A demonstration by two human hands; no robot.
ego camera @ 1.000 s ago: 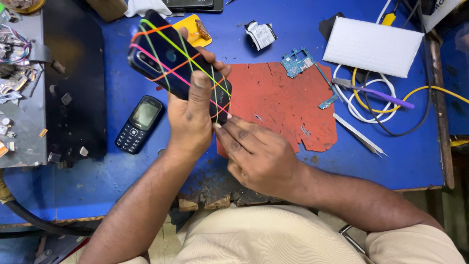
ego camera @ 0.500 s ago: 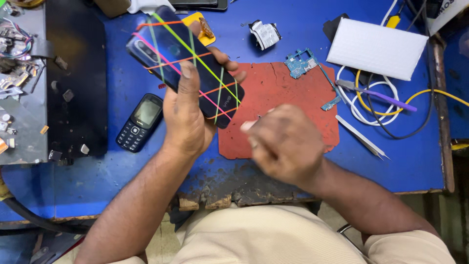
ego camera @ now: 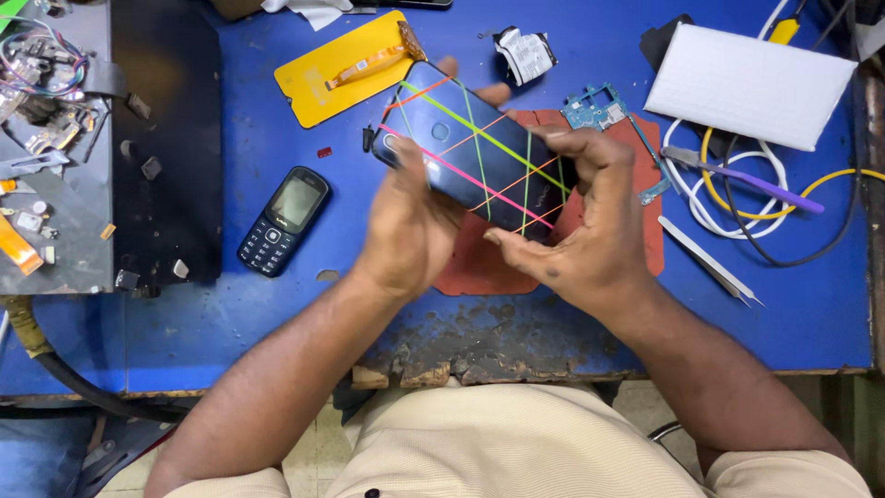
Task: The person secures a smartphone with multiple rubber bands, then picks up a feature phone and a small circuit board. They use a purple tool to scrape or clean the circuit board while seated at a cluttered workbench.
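Holding the phone (ego camera: pixel 475 157) above the red mat (ego camera: pixel 479 263), both grips clamped on it: left hand (ego camera: pixel 410 221) steadies the camera end, right hand (ego camera: pixel 581 221) the other, so its crossed bands (ego camera: pixel 461 115) stay taut.

Dark smartphone (ego camera: pixel 475 152) crisscrossed by green, pink, orange bands.
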